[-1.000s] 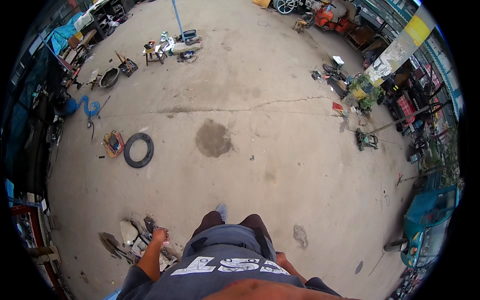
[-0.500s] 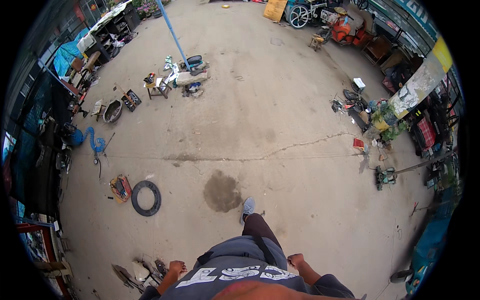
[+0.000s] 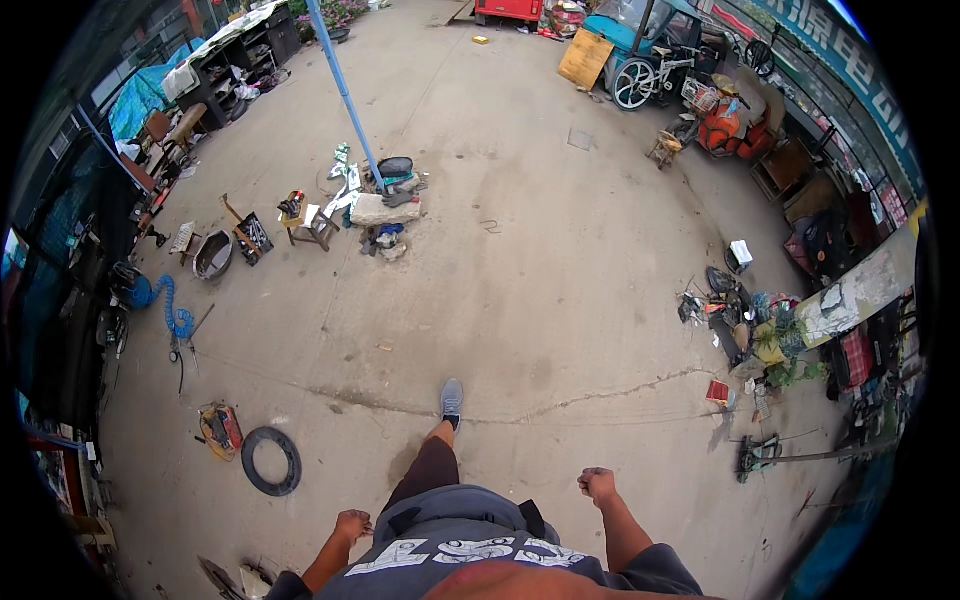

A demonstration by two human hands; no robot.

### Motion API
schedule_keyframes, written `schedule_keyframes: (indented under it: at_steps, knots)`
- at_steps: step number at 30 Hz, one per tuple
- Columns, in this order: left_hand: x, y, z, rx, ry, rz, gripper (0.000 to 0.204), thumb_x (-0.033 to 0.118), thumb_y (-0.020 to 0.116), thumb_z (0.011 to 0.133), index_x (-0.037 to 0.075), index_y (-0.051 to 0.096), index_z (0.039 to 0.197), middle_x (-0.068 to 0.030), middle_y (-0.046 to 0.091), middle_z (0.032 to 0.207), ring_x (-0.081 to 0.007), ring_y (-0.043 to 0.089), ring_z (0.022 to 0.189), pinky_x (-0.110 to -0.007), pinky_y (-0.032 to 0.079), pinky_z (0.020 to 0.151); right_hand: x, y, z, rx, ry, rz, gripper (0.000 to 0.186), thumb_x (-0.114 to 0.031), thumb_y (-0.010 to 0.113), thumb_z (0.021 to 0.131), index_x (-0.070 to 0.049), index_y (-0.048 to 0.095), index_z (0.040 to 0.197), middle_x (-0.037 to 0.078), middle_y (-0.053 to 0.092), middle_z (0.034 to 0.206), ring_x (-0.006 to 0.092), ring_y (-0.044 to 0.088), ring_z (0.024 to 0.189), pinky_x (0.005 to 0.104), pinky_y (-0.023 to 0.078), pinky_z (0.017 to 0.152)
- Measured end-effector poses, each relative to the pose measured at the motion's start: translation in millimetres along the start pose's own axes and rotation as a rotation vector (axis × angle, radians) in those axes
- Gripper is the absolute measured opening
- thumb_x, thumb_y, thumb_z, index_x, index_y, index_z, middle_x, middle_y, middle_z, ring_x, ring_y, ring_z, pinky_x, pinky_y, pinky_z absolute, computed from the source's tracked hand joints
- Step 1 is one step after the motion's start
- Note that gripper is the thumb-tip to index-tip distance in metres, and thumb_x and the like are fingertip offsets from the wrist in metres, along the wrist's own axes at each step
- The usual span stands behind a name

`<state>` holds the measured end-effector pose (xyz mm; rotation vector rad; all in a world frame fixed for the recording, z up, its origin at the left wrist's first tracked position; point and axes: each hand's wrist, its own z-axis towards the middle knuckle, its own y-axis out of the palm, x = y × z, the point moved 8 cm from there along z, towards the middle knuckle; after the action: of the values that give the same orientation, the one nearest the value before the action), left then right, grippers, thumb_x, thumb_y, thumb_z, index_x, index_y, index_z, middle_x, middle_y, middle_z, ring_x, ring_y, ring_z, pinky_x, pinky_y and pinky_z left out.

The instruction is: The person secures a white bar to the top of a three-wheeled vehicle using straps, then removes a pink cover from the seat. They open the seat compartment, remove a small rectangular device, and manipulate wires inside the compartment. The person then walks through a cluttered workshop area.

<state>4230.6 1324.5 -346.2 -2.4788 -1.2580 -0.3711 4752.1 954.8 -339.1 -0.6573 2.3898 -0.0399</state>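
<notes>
My left hand (image 3: 352, 524) hangs beside my hip with its fingers curled in, and nothing shows in it. My right hand (image 3: 597, 484) is swung out ahead of my body in a loose fist, with no object visible in it. Neither hand touches anything around it. Below me a grey shoe (image 3: 452, 398) is planted on the concrete, by a long crack. To the left of my legs lies a black tyre (image 3: 271, 461), flat on the ground. Next to it is a shallow red and yellow container (image 3: 220, 431) of tools, too small to make out singly.
Ahead rises a blue pole (image 3: 346, 92) from a concrete block (image 3: 386, 209), with a small wooden stool (image 3: 314, 229) beside it. A coiled blue hose (image 3: 171, 308) lies left. At right are a green jack (image 3: 757, 456) with a long handle and a leaning pillar (image 3: 860, 295).
I have stepped forward; the tyre, tool container and crack sit lower in view. My right hand has swung forward. The other foot is in front now, and my leg partly covers the wet patch.
</notes>
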Motion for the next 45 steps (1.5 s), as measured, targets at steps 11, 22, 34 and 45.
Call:
schedule_keyframes:
  at_steps: [11,22,34,45]
  knots:
    - [314.0,1.2,131.6,0.077,0.059,0.019,0.009,0.008,0.055,0.087,0.0,0.059,0.085,-0.0122,0.059,0.071,-0.0261,0.061,0.057,-0.039,0.056,0.054,-46.1,86.7,47.0,-0.13,0.287,-0.192,0.01,0.002,0.06,0.082,0.001,0.064,0.073,0.012,0.065,0.072,0.0219,0.062,0.06,0.0326,0.052,0.051]
    - [541.2,86.7,203.3,0.14,0.141,-0.074,0.009,0.004,0.054,0.085,-0.001,0.06,0.089,-0.0116,0.059,0.067,-0.0231,0.061,0.055,-0.036,0.054,0.049,-286.4,130.6,244.8,-0.09,0.322,-0.013,0.011,0.001,0.061,0.083,0.001,0.064,0.073,0.012,0.066,0.074,0.0209,0.064,0.064,0.031,0.055,0.054]
    - [749.1,235.3,154.6,0.06,-0.003,-0.122,0.012,0.008,0.053,0.088,0.004,0.058,0.079,-0.0055,0.056,0.064,-0.0169,0.052,0.05,-0.029,0.04,0.045,-698.6,190.3,443.0,-0.059,0.052,-0.038,0.011,0.004,0.055,0.082,0.0,0.058,0.073,0.009,0.058,0.066,0.0175,0.056,0.054,0.0277,0.045,0.045]
    - [939.1,214.3,358.5,0.11,-0.061,-0.173,0.013,0.009,0.055,0.086,0.0,0.061,0.093,-0.0114,0.061,0.072,-0.0251,0.062,0.058,-0.039,0.054,0.054,-801.7,298.2,550.6,-0.085,0.231,-0.214,0.015,0.003,0.061,0.078,-0.004,0.061,0.066,0.007,0.063,0.074,0.0169,0.06,0.06,0.0306,0.053,0.055]
